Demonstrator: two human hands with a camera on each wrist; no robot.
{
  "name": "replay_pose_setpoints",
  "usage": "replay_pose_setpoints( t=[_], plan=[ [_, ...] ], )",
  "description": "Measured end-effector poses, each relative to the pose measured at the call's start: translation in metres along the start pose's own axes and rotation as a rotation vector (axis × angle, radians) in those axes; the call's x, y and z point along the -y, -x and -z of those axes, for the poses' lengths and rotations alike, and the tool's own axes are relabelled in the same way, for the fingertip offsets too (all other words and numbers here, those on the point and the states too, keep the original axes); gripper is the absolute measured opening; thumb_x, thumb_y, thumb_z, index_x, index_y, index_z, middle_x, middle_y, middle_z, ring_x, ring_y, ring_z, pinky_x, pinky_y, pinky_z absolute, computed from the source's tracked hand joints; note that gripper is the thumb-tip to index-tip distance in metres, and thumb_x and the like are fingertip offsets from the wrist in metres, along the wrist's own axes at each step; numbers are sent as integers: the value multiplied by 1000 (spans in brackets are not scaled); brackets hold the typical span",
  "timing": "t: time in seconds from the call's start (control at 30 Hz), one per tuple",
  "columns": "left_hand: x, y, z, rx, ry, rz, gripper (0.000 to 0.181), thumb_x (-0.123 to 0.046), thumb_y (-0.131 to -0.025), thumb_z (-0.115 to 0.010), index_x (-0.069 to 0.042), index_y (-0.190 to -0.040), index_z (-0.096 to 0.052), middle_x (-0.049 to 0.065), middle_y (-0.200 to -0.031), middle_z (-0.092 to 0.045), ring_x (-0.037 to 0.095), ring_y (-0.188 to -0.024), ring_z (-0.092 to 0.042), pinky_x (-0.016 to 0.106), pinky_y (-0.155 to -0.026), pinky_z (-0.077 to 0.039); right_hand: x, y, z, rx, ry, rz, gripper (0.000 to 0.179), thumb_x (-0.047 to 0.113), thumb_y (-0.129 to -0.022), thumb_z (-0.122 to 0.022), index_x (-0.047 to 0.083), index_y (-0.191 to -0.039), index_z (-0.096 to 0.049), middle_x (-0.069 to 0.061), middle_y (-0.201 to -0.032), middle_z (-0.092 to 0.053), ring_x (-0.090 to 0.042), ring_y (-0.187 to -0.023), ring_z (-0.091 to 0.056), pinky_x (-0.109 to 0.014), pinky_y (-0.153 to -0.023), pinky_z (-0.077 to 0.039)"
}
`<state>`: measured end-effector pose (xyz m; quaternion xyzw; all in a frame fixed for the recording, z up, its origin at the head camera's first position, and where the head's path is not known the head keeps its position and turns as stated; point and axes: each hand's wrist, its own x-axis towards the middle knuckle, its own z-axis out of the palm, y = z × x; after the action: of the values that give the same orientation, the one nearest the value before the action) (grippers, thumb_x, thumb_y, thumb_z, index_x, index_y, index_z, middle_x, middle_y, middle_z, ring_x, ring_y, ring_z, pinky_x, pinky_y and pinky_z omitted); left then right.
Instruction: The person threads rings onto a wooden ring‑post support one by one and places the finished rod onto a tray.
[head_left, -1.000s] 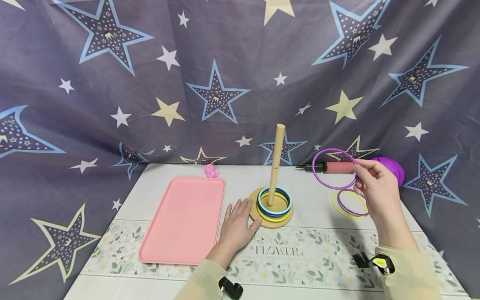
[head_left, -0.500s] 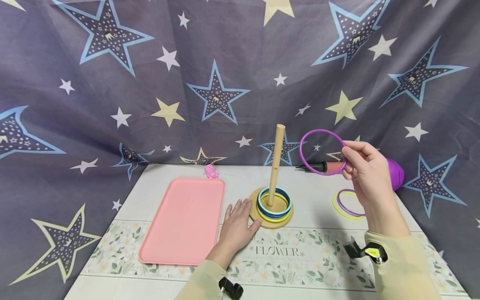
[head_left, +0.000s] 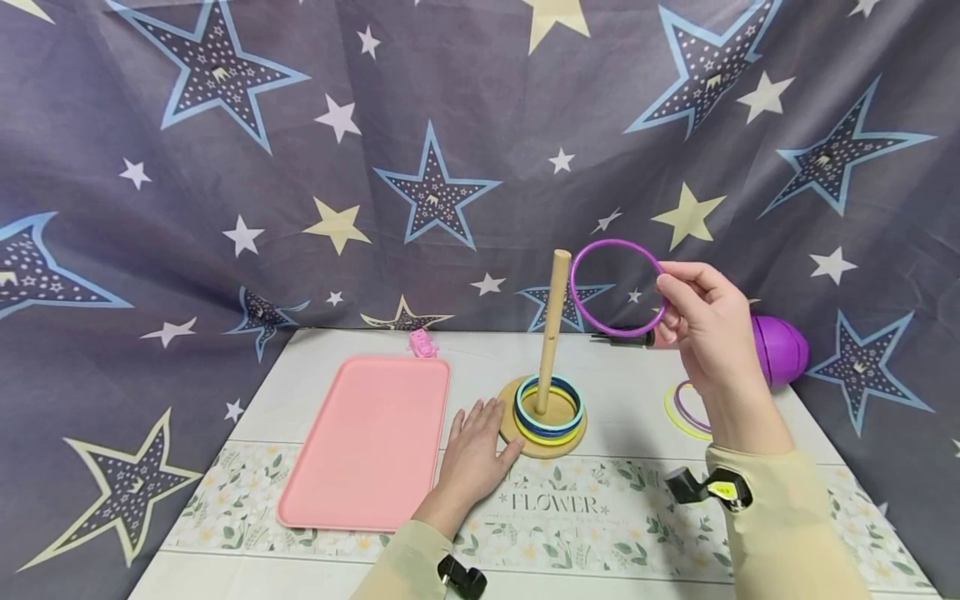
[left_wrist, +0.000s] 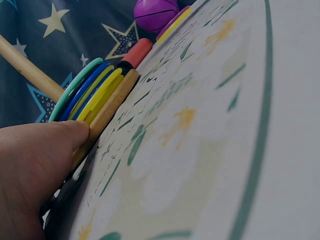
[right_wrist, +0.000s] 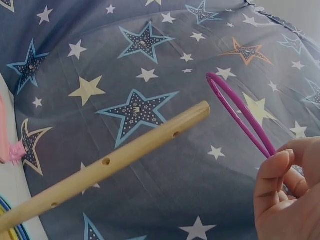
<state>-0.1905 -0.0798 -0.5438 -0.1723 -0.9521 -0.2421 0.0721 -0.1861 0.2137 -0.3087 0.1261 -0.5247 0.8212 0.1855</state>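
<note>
Between thumb and fingers, my right hand [head_left: 708,325] pinches a purple ring [head_left: 617,335] by its right side, up in the air. The ring's left edge appears just right of the top of an upright wooden peg [head_left: 553,333]; in the right wrist view the ring [right_wrist: 242,112] stays apart from the peg [right_wrist: 125,155]. Around the peg's foot lie several rings [head_left: 549,432] in light blue, dark blue and yellow, stacked on a round wooden base [head_left: 549,451]. My left hand [head_left: 474,450] lies with fingers extended and touches the left edge of that base.
A pink tray [head_left: 367,442] lies to the left, with a small pink toy [head_left: 423,343] behind it. At the right are a yellow ring [head_left: 671,412] and another purple ring [head_left: 681,407], a purple ball [head_left: 782,350] and a partly hidden pump [head_left: 633,337]. A starry curtain [head_left: 450,83] hangs behind.
My right hand has moved left and upward with the purple ring, bringing it closer to the peg's top. The left hand and the stacked rings have not moved.
</note>
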Motion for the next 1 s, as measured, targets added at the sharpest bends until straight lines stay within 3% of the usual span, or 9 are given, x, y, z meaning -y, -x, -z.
replay_pose_setpoints(
  t=[0.47, 1.0],
  plan=[
    [1, -1, 1, 9, 2, 8, 75, -48, -109, -66, -3, -166, -47, 18, -172, -44, 38, -163, -33, 61, -135, -14, -14, -12, -29, 6, 4, -40, 11, -3, -106, -69, 1, -113, -77, -5, -84, -70, -9, -55, -51, -16, -47, -44],
    [-2, 0, 1, 20, 1, 12, 75, -47, -109, -66, -2, -166, -47, 18, -173, -43, 38, -164, -32, 61, -135, -13, -40, -16, -25, -4, 14, -109, 15, -3, -108, -66, 6, -111, -77, -1, -83, -69, -7, -56, -53, -16, -47, -45]
  ],
)
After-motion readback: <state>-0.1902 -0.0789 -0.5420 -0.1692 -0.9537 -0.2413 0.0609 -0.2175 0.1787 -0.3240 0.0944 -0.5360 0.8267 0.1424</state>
